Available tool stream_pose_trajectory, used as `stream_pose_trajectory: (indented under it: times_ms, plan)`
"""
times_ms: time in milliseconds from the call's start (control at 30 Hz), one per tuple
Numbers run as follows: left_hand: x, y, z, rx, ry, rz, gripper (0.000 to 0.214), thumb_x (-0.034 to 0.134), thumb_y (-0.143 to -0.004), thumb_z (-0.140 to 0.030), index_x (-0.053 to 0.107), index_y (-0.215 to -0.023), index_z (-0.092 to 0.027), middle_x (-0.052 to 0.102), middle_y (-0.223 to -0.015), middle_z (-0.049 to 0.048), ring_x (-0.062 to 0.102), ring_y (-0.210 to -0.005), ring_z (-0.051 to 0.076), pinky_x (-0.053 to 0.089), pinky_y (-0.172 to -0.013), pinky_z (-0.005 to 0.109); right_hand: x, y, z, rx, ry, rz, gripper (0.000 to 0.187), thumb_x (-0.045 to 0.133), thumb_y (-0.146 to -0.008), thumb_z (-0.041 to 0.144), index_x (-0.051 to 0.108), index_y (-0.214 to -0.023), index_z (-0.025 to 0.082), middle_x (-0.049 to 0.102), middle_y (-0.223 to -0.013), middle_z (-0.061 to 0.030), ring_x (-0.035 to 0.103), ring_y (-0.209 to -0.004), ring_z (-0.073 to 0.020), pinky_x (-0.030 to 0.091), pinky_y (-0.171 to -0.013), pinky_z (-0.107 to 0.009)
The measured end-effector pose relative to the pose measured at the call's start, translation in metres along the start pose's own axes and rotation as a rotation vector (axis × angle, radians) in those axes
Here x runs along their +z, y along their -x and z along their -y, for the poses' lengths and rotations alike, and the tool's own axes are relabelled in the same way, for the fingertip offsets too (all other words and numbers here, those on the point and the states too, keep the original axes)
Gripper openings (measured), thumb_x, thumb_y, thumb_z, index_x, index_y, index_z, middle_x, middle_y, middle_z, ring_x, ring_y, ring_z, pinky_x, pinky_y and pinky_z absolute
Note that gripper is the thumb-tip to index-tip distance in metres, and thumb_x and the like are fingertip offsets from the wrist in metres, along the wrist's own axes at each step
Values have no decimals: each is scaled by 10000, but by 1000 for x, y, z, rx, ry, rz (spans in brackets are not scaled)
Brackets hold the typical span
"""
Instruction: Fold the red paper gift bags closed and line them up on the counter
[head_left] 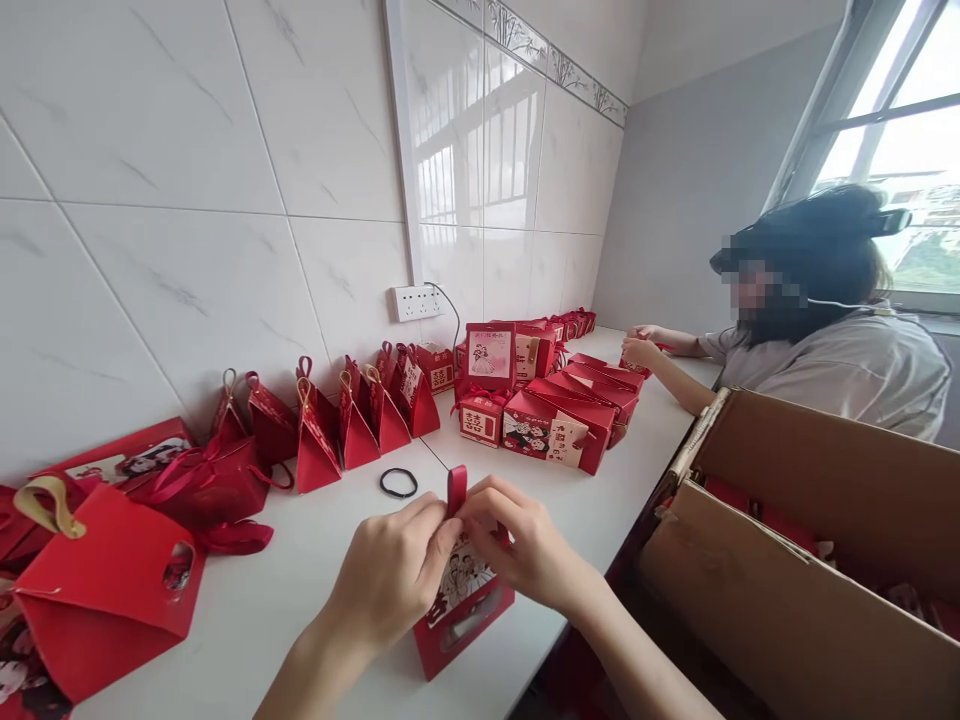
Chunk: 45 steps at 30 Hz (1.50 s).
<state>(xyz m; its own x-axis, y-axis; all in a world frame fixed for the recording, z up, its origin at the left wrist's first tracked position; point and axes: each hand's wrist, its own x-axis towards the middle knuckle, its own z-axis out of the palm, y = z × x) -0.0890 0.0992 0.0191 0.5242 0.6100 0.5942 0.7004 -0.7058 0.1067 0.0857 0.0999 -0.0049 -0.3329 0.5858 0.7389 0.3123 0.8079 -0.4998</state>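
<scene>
A small red gift box (461, 610) with a cartoon couple printed on it stands near the front edge of the white counter (300, 590). My left hand (394, 570) and my right hand (525, 545) both pinch its top, where a red ribbon loop (457, 488) sticks up between the fingertips. Both hands are closed around the box's upper flaps.
A black hair tie (398, 483) lies just beyond the box. Several red pyramid boxes (352, 420) line the tiled wall, and red rectangular boxes (555, 425) are stacked further back. A large red bag (105, 590) sits at left. An open cardboard carton (810, 560) stands at right. Another person (817, 320) works at the far end.
</scene>
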Motion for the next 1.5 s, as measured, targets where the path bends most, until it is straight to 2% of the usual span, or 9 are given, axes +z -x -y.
stream_pose_trajectory:
  times_ms: [167, 367, 533, 633, 833, 967, 1133, 1300, 1500]
  plan:
    - [10, 0, -1, 16, -42, -181, 355, 322, -1000, -336, 481, -714, -197, 558, -594, -42, 482, -387, 84, 337, -379, 207, 4, 5, -6, 3, -7, -49, 116, 501, -912, 131, 538, -826, 200, 557, -826, -18, 520, -640, -87, 445, -549, -193]
    - [21, 2, -1, 75, -104, -342, 322, 339, -1006, -281, 519, -760, -175, 592, -596, -35, 477, -394, 74, 306, -362, 197, 4, 5, -7, -30, 45, -85, 111, 520, -904, 111, 570, -872, 205, 579, -830, -16, 541, -628, -84, 455, -540, -187]
    - [18, 2, 1, 85, -21, -308, 307, 375, -1000, -310, 523, -769, -173, 623, -614, -29, 509, -417, 63, 316, -379, 184, 3, 5, -6, -74, 70, -105, 130, 542, -882, 72, 583, -877, 195, 602, -829, -26, 577, -684, -99, 480, -581, -197]
    - [17, 1, 2, 68, 32, -292, 288, 396, -994, -310, 524, -772, -178, 628, -612, -33, 534, -437, 63, 329, -393, 180, 2, 7, -4, -52, 84, -99, 137, 552, -871, 64, 578, -880, 198, 601, -815, -20, 563, -663, -99, 468, -568, -202]
    - [19, 0, 0, 48, 8, -332, 306, 382, -986, -260, 506, -717, -184, 591, -571, -47, 495, -412, 59, 300, -386, 186, 0, 7, -2, 1, 77, -70, 121, 549, -867, 82, 565, -865, 202, 577, -773, 1, 496, -585, -83, 431, -528, -204]
    - [21, 1, -1, 11, 18, -343, 256, 418, -956, -235, 500, -719, -182, 575, -548, -60, 476, -382, 46, 283, -366, 172, 0, 7, -3, 11, 71, -78, 121, 554, -862, 81, 559, -857, 202, 596, -789, -5, 509, -601, -86, 432, -534, -205]
    - [19, 1, -3, -31, 42, -329, 268, 470, -947, -342, 532, -744, -179, 609, -567, -46, 547, -430, 63, 344, -396, 161, 1, 7, -4, 11, 61, -84, 101, 546, -876, 104, 549, -844, 199, 581, -784, -10, 511, -605, -92, 440, -541, -211]
    - [19, 0, -3, -27, 49, -334, 258, 470, -950, -252, 516, -705, -183, 572, -518, -67, 442, -347, 43, 278, -367, 178, 2, 7, -5, -3, 69, -82, 84, 534, -886, 124, 555, -852, 198, 579, -803, -18, 527, -625, -101, 454, -553, -217]
    - [22, 1, -4, -23, 44, -382, 243, 490, -918, -206, 480, -676, -185, 564, -504, -70, 412, -322, 37, 268, -359, 176, 1, 8, -4, -20, 83, -69, 93, 507, -898, 121, 547, -864, 198, 559, -805, -21, 546, -678, -115, 489, -606, -239]
